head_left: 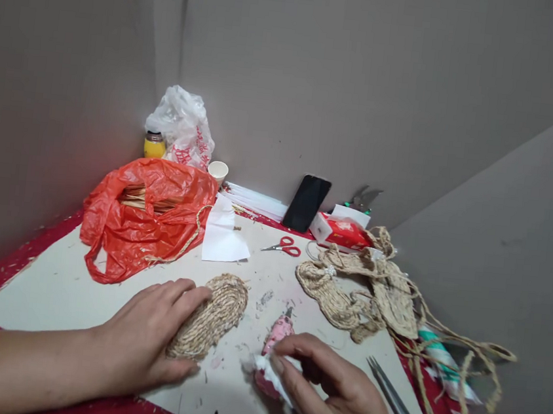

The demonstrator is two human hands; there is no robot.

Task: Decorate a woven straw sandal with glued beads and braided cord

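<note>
A braided straw sole (219, 309) lies on the pale board in front of me. My left hand (155, 329) grips its left side, fingers over the top and thumb at the near end. To the right, my right hand (331, 387) pinches a crumpled white tissue (283, 374) between thumb and fingers. The tissue lies against a pink object with a dark pointed tip (279, 332), perhaps a glue tube, its lower part partly hidden. Braided straw sandal pieces (329, 295) lie beyond the right hand, and long-bladed metal scissors or tweezers (401, 408) rest beside it.
Red-handled scissors (285, 247) lie mid-board, near a white paper piece (224, 231). An orange plastic bag (120, 233) with straw sits left. Along the back are a yellow jar (154, 146), a cup (217, 172), a phone (307, 203) and a red box (343, 232). Loose braids (468, 385) trail right.
</note>
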